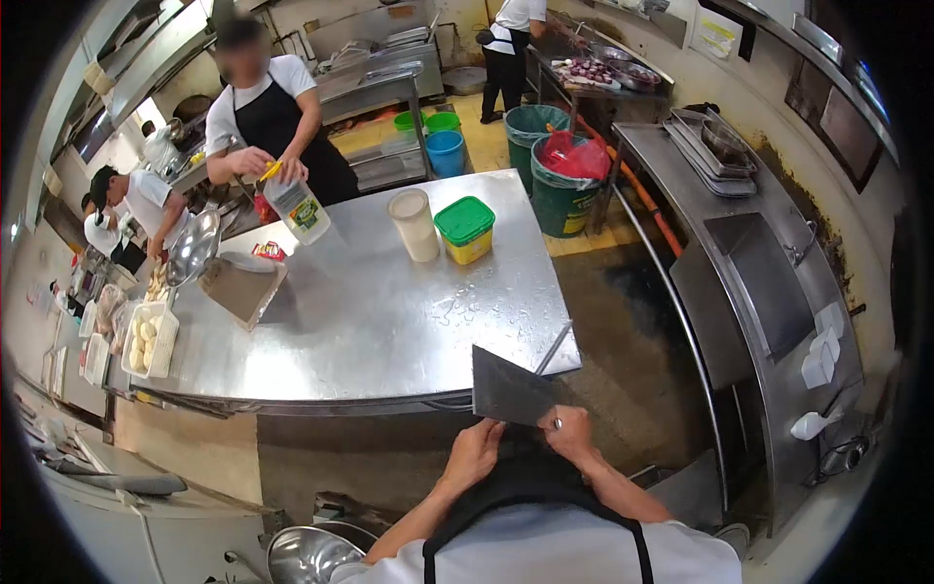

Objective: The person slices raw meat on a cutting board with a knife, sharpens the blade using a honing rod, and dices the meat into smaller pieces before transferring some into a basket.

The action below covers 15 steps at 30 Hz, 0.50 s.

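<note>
Busy commercial kitchen, all stainless steel and a pretty wet floor, with one big steel worktable point(360, 341) in the middle, so I'll place everything off that. Going left to right: at the table's left end sits a white plastic basket point(167, 352) of what look like peeled potatoes point(145, 333), whole as far as I can see. Next comes a metal bowl point(195, 248) tipped up at the table's far left corner. Across the table, a co-worker in a black apron point(268, 119) has both hands at the yellow top of a labelled bottle point(300, 211). Past the table's middle, toward the far side, stand a tall translucent container point(414, 226) and a yellow tub with a green lid point(466, 232).

Then the near edge, right end: the cleaver point(508, 386) is up in front of the table, broad blade tilted. Left hand point(472, 456) has its fingertips bunched right by the blade's lower edge; can't tell if they're pinching it or just touching. Right hand point(570, 431) is wrapped around the handle.

Progress-wise, I'd say picking up the cleaver is done and setting it down isn't. Whether the blade's been used, no idea.
</note>
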Each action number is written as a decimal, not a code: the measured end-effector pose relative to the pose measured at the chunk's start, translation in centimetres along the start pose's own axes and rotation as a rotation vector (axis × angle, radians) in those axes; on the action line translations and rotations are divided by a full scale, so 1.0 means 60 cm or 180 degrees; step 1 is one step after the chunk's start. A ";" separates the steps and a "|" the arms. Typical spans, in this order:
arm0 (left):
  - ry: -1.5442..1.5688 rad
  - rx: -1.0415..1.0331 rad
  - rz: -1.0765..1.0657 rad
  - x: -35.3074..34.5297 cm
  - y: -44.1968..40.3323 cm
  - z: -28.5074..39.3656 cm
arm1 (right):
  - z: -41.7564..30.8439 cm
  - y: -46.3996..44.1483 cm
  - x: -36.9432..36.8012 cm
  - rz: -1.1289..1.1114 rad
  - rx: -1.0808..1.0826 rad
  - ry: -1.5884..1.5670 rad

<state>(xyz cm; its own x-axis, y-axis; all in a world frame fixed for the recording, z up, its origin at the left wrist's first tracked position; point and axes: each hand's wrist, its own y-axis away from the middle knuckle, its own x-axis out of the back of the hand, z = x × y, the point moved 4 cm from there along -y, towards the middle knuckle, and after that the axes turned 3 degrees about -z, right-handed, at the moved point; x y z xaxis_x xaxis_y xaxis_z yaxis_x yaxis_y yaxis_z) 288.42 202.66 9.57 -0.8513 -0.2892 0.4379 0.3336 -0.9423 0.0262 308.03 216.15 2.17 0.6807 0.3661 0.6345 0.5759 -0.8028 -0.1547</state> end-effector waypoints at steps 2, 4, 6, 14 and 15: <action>-0.0209 0.0137 -0.0153 0.005 -0.006 0.011 | -0.005 -0.008 -0.017 0.0037 0.0000 -0.0331; -0.0192 0.0087 0.0417 0.059 0.001 0.021 | 0.078 0.046 -0.004 -0.0125 -0.0381 0.0206; -0.0083 0.0444 0.0789 0.117 0.022 0.016 | 0.158 0.122 0.013 -0.0468 -0.1085 0.0743; 0.0225 0.0382 0.0300 0.052 0.036 0.026 | -0.082 -0.040 -0.039 -0.0133 0.0303 -0.0429; 0.0210 0.0360 0.0324 0.066 0.028 0.034 | -0.023 -0.022 -0.062 -0.0142 0.0262 -0.0139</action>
<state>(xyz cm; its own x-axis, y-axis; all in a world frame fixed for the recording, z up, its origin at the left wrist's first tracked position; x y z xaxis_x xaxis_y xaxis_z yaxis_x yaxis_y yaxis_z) 286.44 200.30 13.14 -0.8343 -0.3960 0.3835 0.4597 -0.8838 0.0874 304.11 215.18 1.07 0.6716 0.4224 0.6087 0.6402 -0.7444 -0.1898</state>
